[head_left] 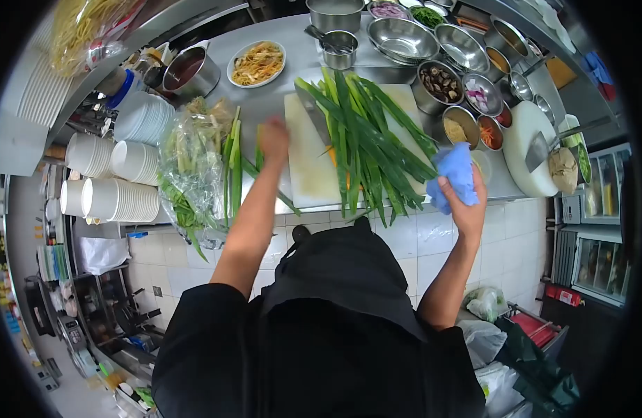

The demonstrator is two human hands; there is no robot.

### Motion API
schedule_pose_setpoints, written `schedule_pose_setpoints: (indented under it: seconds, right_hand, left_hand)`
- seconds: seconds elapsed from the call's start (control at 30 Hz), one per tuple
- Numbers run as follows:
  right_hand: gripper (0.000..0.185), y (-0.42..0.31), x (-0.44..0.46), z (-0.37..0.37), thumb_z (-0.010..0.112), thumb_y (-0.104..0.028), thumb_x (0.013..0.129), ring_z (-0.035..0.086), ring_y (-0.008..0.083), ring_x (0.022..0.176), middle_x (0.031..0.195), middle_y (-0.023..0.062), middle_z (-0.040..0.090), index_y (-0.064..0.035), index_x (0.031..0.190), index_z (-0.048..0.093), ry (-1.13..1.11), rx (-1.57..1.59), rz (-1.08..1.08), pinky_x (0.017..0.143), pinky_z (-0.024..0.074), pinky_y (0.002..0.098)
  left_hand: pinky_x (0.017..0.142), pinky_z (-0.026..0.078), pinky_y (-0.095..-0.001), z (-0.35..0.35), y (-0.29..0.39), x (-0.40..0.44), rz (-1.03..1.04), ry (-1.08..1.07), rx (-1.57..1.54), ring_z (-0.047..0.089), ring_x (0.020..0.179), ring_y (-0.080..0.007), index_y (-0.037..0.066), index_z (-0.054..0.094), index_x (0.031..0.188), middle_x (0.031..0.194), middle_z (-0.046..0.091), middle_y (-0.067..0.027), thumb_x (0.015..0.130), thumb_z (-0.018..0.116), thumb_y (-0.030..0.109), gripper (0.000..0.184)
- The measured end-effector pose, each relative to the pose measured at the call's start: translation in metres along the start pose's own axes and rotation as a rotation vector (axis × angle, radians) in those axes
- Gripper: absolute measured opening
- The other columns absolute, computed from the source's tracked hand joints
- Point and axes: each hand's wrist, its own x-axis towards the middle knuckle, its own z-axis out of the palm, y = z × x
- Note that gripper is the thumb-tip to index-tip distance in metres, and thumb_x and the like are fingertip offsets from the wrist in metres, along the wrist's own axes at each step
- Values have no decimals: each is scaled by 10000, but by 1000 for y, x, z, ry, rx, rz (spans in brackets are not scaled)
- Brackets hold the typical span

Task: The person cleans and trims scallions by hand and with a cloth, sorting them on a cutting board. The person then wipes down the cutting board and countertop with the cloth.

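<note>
My right hand [466, 198] grips a crumpled blue cloth [453, 174] at the right end of the leek leaves. A large heap of long green leek leaves [363, 146] lies across the white cutting board [303, 174], some tips hanging over the counter's front edge. Partly covered by them is a knife [316, 120] on the board. My left hand [273, 141], slightly blurred, is curled closed just left of the board. Loose green leaves [258, 150] lie close beside it; whether its fingers hold one is hidden. Thin green stalks [233, 164] lie further left.
At left are a plastic bag of greens [192, 160] and stacked white bowls [122, 202]. Behind stand a plate of noodles [257, 64], a pot [191, 72] and steel bowls [403, 38]. Mushrooms [441, 82] and a round white block [523, 157] with a cleaver [537, 151] are at right.
</note>
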Motion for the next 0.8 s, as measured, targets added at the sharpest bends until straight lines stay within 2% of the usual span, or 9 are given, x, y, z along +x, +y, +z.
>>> schedule_pose_setpoints:
  seconds: [0.07,0.17,0.27,0.33,0.4,0.57,0.67,0.73,0.8]
  right_hand:
    - [463,9,0,11,745,-141,737,580,131,870,961,78,617,16,1113,527,-55,37,-9,781,462,271]
    - [542,16,9,57,766,-190,719,578,151,873,971,93,610,52,1128,506,-150,71,-32,783,464,283]
    - [653,24,25,123,782,-241,698,572,165,886,1008,120,595,83,1171,468,-229,126,-56,789,464,291]
    - [568,11,30,167,706,-194,776,549,138,937,1059,108,576,65,1208,443,-322,374,28,811,452,278]
    - [493,22,39,214,658,-168,815,542,128,949,1067,94,574,46,1206,449,-365,649,108,825,449,279]
    - [472,5,48,310,668,-122,792,552,138,955,1083,98,571,26,1194,469,-426,656,10,834,452,278]
    - [484,-10,66,334,701,-76,745,569,142,937,1060,105,586,15,1171,487,-125,222,-71,822,459,271]
    - [517,-19,82,338,731,-55,704,582,142,919,1043,114,598,13,1160,495,-195,605,24,812,467,275]
    - [512,-34,98,325,731,-62,710,585,141,911,1032,108,605,16,1158,495,-165,686,51,811,468,276]
  left_hand:
    - [738,506,-406,-48,-13,-17,-144,-126,447,630,875,-319,44,646,922,956,646,-182,679,672,333,378]
    - [705,513,-418,-59,-51,-15,-331,-303,558,634,846,-312,67,648,905,997,635,-177,668,671,352,371]
    - [662,497,-399,-68,-62,-15,-252,-228,314,638,780,-286,42,640,889,898,662,-134,704,679,337,351]
    - [656,494,-370,-81,-49,-14,-178,-131,138,642,753,-253,34,638,883,854,672,-106,737,669,286,293]
    - [638,471,-288,-93,-43,-10,-229,-291,-582,621,696,-151,15,627,881,773,663,-45,806,600,127,137]
    - [623,447,-217,-129,20,-24,-101,-381,-783,580,655,-81,2,608,917,763,647,-34,842,557,48,102]
    - [617,454,-223,-134,23,-27,-70,-445,-813,581,662,-86,-7,599,930,774,649,-43,846,585,72,116]
    - [619,459,-229,-151,30,-25,-145,-471,-787,583,677,-90,-8,597,931,782,648,-43,842,596,69,118]
    - [646,462,-231,-173,41,-28,-268,-481,-716,574,678,-113,6,602,960,808,641,-40,874,554,85,126]
